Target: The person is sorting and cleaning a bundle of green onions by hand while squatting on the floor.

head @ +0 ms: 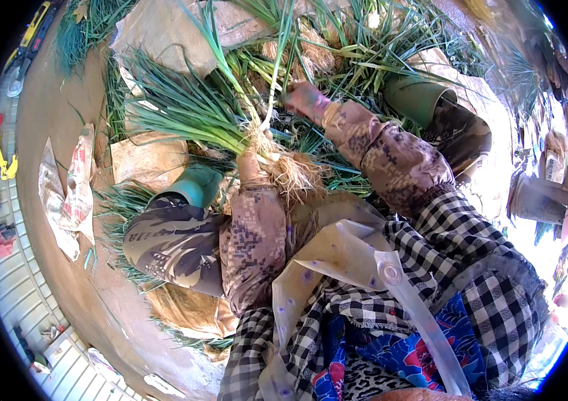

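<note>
A bundle of green onions (pixel 198 115) with pale roots is gripped in my left hand (pixel 251 163), its green leaves fanned to the upper left and its roots (pixel 294 173) hanging to the right. Two longer stalks stand up from the bundle. My right hand (pixel 306 100), blurred, is just right of those stalks; its fingers are too smeared to show whether they hold anything. Loose green leaves lie on the ground beneath both hands.
More green onions (pixel 379 55) are heaped ahead, near a woven sack (pixel 163 37). My green boots (pixel 196 183) flank the work. Torn bags (pixel 77 185) lie on the floor at left. A grey bucket (pixel 539 200) stands at right.
</note>
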Demonstrator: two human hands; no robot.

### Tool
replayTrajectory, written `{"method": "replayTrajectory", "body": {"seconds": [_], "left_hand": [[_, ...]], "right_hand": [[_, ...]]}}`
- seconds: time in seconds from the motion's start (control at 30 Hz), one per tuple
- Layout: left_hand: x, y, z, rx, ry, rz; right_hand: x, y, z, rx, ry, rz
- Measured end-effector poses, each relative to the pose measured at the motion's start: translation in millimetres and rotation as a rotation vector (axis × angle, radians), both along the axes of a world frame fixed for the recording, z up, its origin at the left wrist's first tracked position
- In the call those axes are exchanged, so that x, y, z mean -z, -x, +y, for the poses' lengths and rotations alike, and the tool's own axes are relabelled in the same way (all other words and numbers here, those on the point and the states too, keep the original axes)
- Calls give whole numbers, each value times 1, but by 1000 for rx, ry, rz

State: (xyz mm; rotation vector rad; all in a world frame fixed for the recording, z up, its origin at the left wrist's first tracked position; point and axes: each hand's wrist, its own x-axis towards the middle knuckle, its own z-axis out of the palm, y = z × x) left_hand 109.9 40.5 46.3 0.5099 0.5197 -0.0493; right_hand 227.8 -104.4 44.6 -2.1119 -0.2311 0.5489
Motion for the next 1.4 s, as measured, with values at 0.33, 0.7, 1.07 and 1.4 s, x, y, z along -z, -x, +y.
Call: {"method": "replayTrajectory", "body": {"seconds": [0.33, 0.7, 1.07, 1.4], "left_hand": [[-1, -9, -12, 79, -31, 46], [-8, -3, -5, 127, -527, 187], [-6, -2, -4, 75, -609, 189], [-10, 5, -2, 113, -595, 197]], "right_hand": [[53, 77, -42, -820, 536, 265], [-68, 3, 28, -3, -166, -92], [-53, 35, 43, -304, 41, -501], [-95, -51, -76, 202, 323, -159]]}}
